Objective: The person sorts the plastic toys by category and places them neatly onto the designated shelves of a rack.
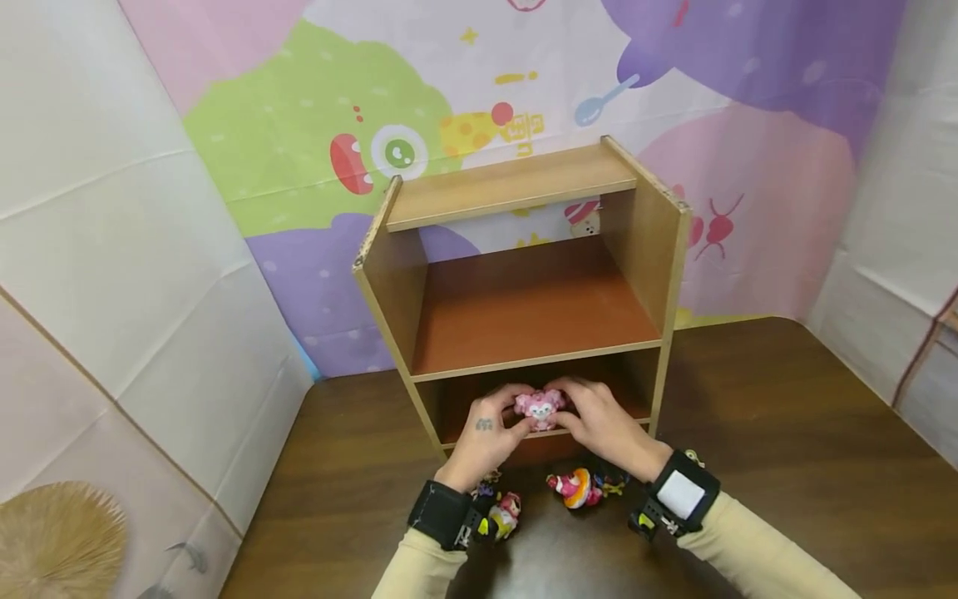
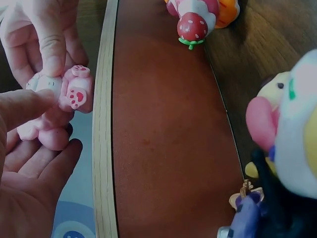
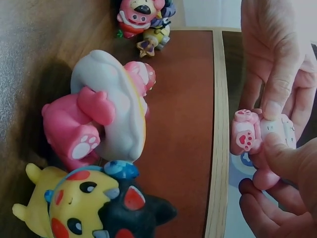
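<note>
Cartoon-print backdrop (image 1: 314, 108) at the back, small wooden shelf unit (image 1: 516, 179) in front of it on a brown table (image 1: 329, 457). Pink figurine (image 1: 540, 406) is at the mouth of the lower compartment (image 1: 617, 374), with the left hand (image 1: 488, 431) and right hand (image 1: 608, 426) both gripping it, thumbs on its front, other fingers curled round it. Can't tell if its base touches anything.

My two cents: keep both grips light and even, hold it upright, and mind your knuckles under the middle board (image 1: 531, 308). I'd ease off one hand at a time, only once it feels steady.

Tabletop looks smooth, bit of shine, with a ring-wearing pink toy (image 3: 74, 129) right beside a yellow one (image 3: 69, 201). Creased white panels (image 1: 97, 158) flank both sides.
</note>
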{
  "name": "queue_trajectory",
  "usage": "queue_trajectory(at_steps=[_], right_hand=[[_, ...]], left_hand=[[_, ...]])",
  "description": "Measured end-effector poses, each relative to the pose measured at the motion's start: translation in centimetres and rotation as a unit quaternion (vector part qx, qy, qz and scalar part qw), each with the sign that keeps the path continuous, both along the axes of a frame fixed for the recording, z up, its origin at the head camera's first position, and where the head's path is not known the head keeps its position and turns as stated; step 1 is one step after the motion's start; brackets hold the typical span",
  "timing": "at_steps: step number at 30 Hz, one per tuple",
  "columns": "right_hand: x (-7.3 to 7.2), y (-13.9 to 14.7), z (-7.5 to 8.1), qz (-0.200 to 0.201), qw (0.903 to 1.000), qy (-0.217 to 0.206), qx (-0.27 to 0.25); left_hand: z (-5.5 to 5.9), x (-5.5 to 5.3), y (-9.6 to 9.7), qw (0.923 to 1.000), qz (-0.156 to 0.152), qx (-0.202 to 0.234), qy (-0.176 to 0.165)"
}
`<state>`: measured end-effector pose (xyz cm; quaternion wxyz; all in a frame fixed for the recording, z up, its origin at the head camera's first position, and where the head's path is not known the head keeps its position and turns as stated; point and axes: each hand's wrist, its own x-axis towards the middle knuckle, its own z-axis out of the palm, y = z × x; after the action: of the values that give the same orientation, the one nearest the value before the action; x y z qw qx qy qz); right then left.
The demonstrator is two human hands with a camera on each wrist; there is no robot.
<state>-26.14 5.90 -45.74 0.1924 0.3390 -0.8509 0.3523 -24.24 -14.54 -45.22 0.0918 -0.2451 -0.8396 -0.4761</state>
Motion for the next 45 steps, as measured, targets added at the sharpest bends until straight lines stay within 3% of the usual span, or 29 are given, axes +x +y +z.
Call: queue_trajectory(at_steps=[5,21,36,45], right_hand=[[-0.2,0.2,0.1,-0.009,0.9999,-0.004,0.006],[-1.3,-0.3,0.0,-0.017,0.9994,-0.001,0.031],[-1.4,-0.1,0.4,-0.011,0.9992,-0.010,0.038],[-1.5,0.1,0.2,-0.006,0.9993,0.007,0.037]], left_hand=[[0.1,-0.4,0.3,1.0000,-0.006,-0.001,-0.001],[0.6,-1.0,0.3,0.9981,0.034,-0.046,0.020],[0.4,-1.1,0.6,0.9978,0.047,-0.043,0.018],[0.3,-1.2,0.5,0.9969,0.050,-0.054,0.027]])
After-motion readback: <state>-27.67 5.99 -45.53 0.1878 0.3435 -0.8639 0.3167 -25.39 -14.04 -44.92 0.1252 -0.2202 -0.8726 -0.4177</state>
